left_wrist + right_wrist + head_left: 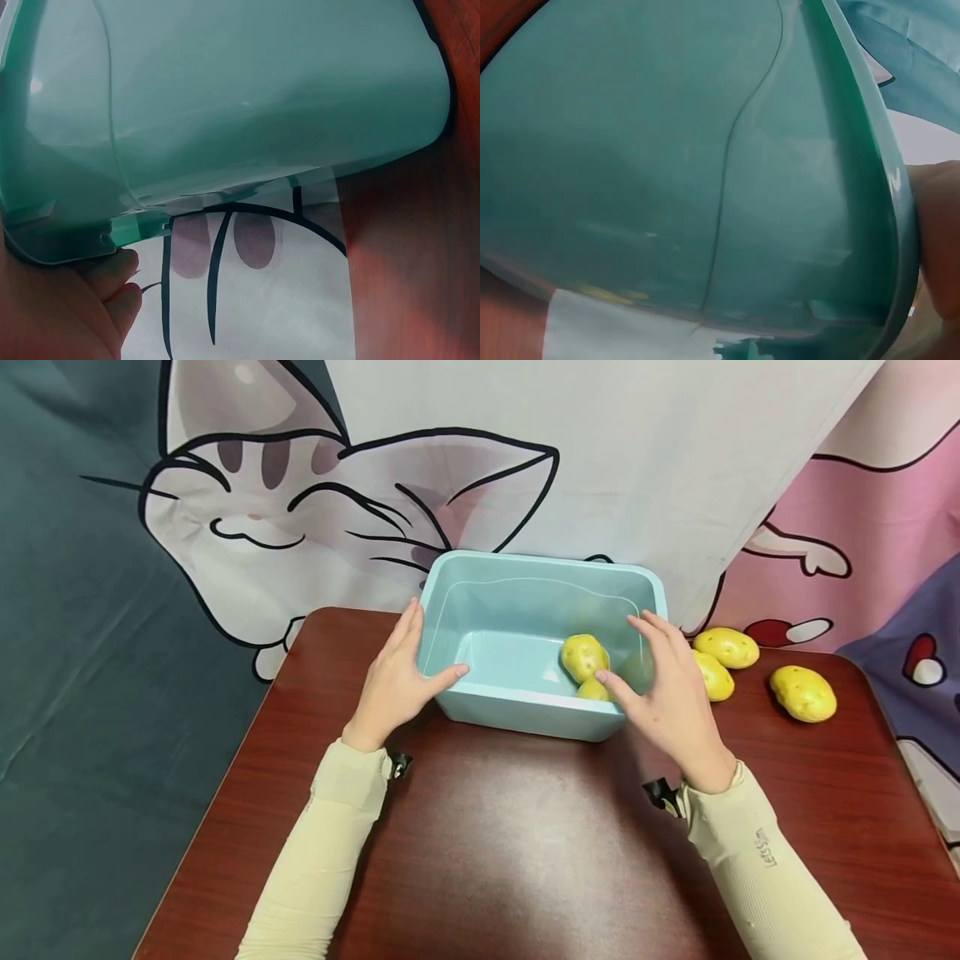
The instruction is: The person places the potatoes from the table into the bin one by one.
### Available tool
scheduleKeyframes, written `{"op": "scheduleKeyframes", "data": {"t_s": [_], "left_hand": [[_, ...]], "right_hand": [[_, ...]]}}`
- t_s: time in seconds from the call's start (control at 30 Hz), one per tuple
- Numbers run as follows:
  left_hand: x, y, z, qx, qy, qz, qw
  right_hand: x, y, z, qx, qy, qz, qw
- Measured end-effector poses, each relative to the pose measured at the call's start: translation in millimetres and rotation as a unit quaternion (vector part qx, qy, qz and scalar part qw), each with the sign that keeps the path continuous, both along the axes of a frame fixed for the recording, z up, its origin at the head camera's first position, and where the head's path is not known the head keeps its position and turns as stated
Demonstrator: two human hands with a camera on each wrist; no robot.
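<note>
A light blue plastic bin point(517, 708) stands on the table with two yellow potatoes visible inside, one potato point(583, 657) beside a partly hidden potato point(594, 689). My left hand point(393, 685) is at the bin's left end, its fingers fairly straight along the outside and the thumb over the front rim. At the right end, my right hand point(675, 693) is spread, with its thumb near the front right corner and its fingers by the right rim. Both wrist views are filled mostly by the bin's outer wall point(262, 90), with each hand beside the rim point(900, 195).
Right of the bin lie three more potatoes: a back potato point(726, 647), a potato point(714, 677) partly behind my right hand, and a potato point(803, 693) farther right. The brown table point(510, 860) meets a cat-printed cloth point(637, 468) behind the bin.
</note>
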State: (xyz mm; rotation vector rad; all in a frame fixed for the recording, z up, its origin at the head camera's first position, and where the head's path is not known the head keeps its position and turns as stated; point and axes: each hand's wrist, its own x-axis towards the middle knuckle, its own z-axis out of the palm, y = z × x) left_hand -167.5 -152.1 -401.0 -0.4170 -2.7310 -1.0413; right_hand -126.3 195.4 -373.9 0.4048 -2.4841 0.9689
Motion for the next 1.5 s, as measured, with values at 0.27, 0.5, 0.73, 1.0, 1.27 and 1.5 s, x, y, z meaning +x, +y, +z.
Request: {"op": "scheduleKeyframes", "data": {"t_s": [0.27, 0.5, 0.73, 1.0, 1.27, 1.5], "left_hand": [[0.3, -0.8, -1.6, 0.001, -0.003, 0.003, 1.0000], [1.0, 0.0, -0.8, 0.000, -0.002, 0.004, 1.0000], [0.9, 0.2, -0.4, -0.001, -0.001, 0.003, 1.0000], [0.7, -0.1, -0.9, 0.000, 0.001, 0.004, 1.0000], [0.3, 0.3, -0.2, 0.002, 0.003, 0.002, 1.0000], [0.5, 0.3, -0.5, 0.005, 0.002, 0.003, 1.0000]], "right_hand": [[-0.2, 3.6, -3.0, -0.013, 0.007, -0.005, 0.9999], [0.0, 4.9, -3.2, -0.027, 0.006, -0.011, 0.9996], [-0.9, 9.1, -4.3, -0.039, 0.011, -0.027, 0.9988], [-2.6, 15.6, -7.0, -0.055, 0.031, -0.060, 0.9962], [-7.5, 29.5, -11.3, -0.079, 0.064, -0.087, 0.9909], [-9.1, 36.1, -18.4, -0.092, 0.068, -0.114, 0.9869]]}}
